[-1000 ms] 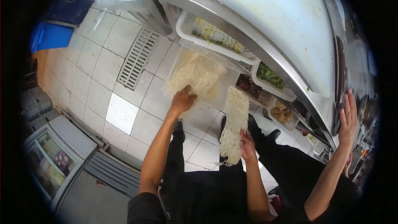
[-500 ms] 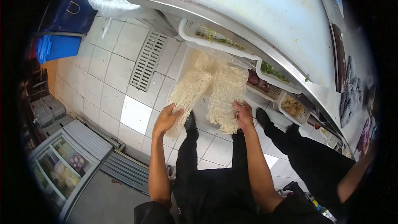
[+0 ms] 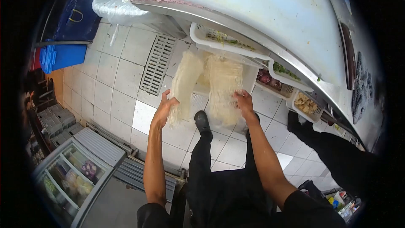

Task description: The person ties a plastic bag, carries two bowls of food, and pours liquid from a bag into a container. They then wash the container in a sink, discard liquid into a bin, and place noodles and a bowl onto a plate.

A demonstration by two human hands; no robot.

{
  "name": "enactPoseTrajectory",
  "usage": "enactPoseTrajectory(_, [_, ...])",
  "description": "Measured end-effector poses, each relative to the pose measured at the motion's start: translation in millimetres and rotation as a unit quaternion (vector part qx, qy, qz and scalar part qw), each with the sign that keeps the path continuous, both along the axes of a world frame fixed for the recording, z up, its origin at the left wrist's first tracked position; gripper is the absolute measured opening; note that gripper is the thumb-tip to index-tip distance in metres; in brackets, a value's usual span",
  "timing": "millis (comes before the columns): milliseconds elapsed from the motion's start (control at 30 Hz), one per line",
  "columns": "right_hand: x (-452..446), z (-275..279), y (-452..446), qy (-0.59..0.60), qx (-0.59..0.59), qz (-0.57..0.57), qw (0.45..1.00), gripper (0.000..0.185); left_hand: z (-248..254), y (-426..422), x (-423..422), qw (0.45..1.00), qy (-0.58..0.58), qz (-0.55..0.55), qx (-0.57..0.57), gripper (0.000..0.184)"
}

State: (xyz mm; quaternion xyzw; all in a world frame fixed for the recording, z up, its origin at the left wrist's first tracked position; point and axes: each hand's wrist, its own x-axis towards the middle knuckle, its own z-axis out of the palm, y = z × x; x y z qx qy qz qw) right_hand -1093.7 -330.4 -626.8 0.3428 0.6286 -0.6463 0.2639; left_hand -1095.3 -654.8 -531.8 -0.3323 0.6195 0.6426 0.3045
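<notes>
My left hand (image 3: 163,109) is closed on the edge of a pale sheet of dried noodles (image 3: 185,85), which hangs in a long, slightly blurred strip. Another noodle sheet (image 3: 224,86), wider and flatter, is pinched at its right edge by my right hand (image 3: 244,102). The two sheets are apart, with a gap between them. Behind and below them, a translucent plastic tub (image 3: 249,78) pulled out under the counter holds more pale noodles; the sheets partly hide it.
Above is a counter with a white board (image 3: 236,0) and a knife (image 3: 348,55). Under it sit baskets of greens (image 3: 283,71), red onions (image 3: 270,80) and yellowish pieces (image 3: 306,102). A floor drain (image 3: 158,64) and a glass-topped chest (image 3: 71,171) lie left. A person's dark-clothed leg (image 3: 329,145) stands right.
Both noodle sheets, close together at the top before, are now separated, the left one swung away leftward. My left hand has risen slightly. The other person's arm has left the view.
</notes>
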Motion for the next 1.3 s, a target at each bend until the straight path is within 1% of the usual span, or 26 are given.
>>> enactPoseTrajectory(67, [-8.6,-50.4,2.6,-0.013,-0.1,-0.148,0.984,0.021,-3.9,-10.6,-5.5,0.999,-0.034,-0.022,0.017,0.069])
enactPoseTrajectory(100, [-14.8,-65.7,1.7,0.067,-0.032,-0.084,0.994,0.021,-6.6,-17.7,-5.5,0.996,-0.072,-0.038,0.036,0.064])
enactPoseTrajectory(133, [-26.7,-69.7,-1.1,0.066,-0.037,-0.087,0.993,0.021,-11.3,-23.0,-4.2,0.996,-0.073,-0.04,0.031,0.064])
enactPoseTrajectory(200, [-47.3,-68.0,-3.8,0.124,-0.057,-0.084,0.987,0.023,-22.2,-30.7,-1.9,0.989,-0.04,-0.003,0.14,0.056])
enactPoseTrajectory(267, [-59.7,-65.1,-0.8,0.14,-0.06,-0.065,0.986,0.024,-33.1,-26.1,2.7,0.991,-0.024,-0.009,0.134,0.055])
enactPoseTrajectory(300, [-63.1,-62.6,0.1,0.155,-0.062,-0.041,0.985,0.024,-42.5,-19.3,4.5,0.989,-0.02,0.037,0.139,0.056])
enactPoseTrajectory(333, [-57.3,-63.7,1.0,0.157,-0.057,-0.044,0.985,0.024,-50.2,-12.1,4.3,0.986,-0.016,0.082,0.147,0.057])
enactPoseTrajectory(367, [-45.4,-64.8,2.0,0.127,-0.028,-0.048,0.99,0.025,-54.3,-2.0,2.2,0.985,-0.014,0.081,0.153,0.057])
enactPoseTrajectory(433, [-18.7,-55.1,10.0,0.087,0.002,-0.042,0.995,0.027,-60.2,13.4,-1.0,1.0,-0.026,0.006,0.001,0.053])
enactPoseTrajectory(500, [1.7,-32.0,9.4,0.077,0.005,-0.026,0.997,0.028,-55.4,8.6,-4.4,0.998,-0.011,0.018,0.054,0.049])
enactPoseTrajectory(533, [9.3,-18.3,6.6,0.058,0.001,-0.063,0.996,0.027,-47.4,6.1,-3.9,0.995,0.0,0.028,0.1,0.046])
enactPoseTrajectory(567, [14.6,-10.6,3.5,0.037,-0.003,-0.104,0.994,0.025,-19.8,0.9,-3.0,0.992,0.02,0.037,0.122,0.04])
enactPoseTrajectory(700, [-1.8,-23.4,-11.8,0.038,-0.009,-0.157,0.987,0.025,65.3,-42.0,24.8,0.999,0.01,0.007,0.039,0.046])
enactPoseTrajectory(800, [-35.7,-90.7,-9.2,0.122,0.032,-0.156,0.98,0.029,110.4,-82.9,56.9,0.997,-0.031,0.066,0.031,0.052])
enactPoseTrajectory(833, [-55.4,-108.7,-7.7,0.144,0.053,-0.17,0.974,0.033,109.5,-103.2,77.1,0.996,-0.022,0.083,0.002,0.052])
enactPoseTrajectory(900, [-93.0,-157.9,2.6,0.345,0.227,-0.116,0.903,0.04,135.4,-126.0,97.3,0.99,-0.04,0.132,-0.011,0.05])
enactPoseTrajectory(933, [-104.5,-153.5,2.4,0.343,0.226,-0.122,0.903,0.04,140.6,-136.9,111.3,0.991,-0.04,0.127,-0.014,0.05])
enactPoseTrajectory(1000, [-120.4,-115.1,9.9,0.122,0.296,0.014,0.947,0.047,144.0,-163.0,136.7,0.985,-0.008,0.174,-0.01,0.051])
enactPoseTrajectory(1033, [-120.6,-90.3,-2.2,0.106,0.289,-0.072,0.949,0.05,143.4,-171.3,145.0,0.987,-0.004,0.161,-0.002,0.051])
enactPoseTrajectory(1067, [-117.8,-168.9,19.6,0.015,0.276,-0.092,0.957,0.042,140.9,-176.2,152.8,0.982,-0.009,0.189,-0.022,0.052])
enactPoseTrajectory(1100, [-104.5,-137.2,11.2,0.138,-0.035,-0.216,0.966,0.029,142.5,-178.8,158.9,0.975,-0.013,0.218,-0.041,0.053])
enactPoseTrajectory(1133, [-91.5,-102.8,2.0,0.152,-0.352,-0.319,0.867,0.018,147.6,-177.0,160.0,0.972,-0.022,0.226,-0.068,0.055])
enactPoseTrajectory(1167, [-98.5,-98.0,-4.0,0.171,-0.386,-0.303,0.854,0.022,144.6,-183.1,166.8,0.974,-0.016,0.212,-0.079,0.055])
enactPoseTrajectory(1200, [-102.8,-100.5,-11.2,0.191,-0.344,-0.29,0.872,0.027,132.9,-194.2,177.0,0.978,0.009,0.197,-0.073,0.064])
enactPoseTrajectory(1233, [-105.4,-103.7,-16.7,0.205,-0.301,-0.289,0.885,0.033,158.8,-167.8,158.5,0.973,0.021,0.215,-0.078,0.067])
enactPoseTrajectory(1300, [-112.3,-123.0,-25.6,0.224,-0.232,-0.311,0.894,0.045,176.8,-147.1,129.1,0.975,0.027,0.192,-0.109,0.066])
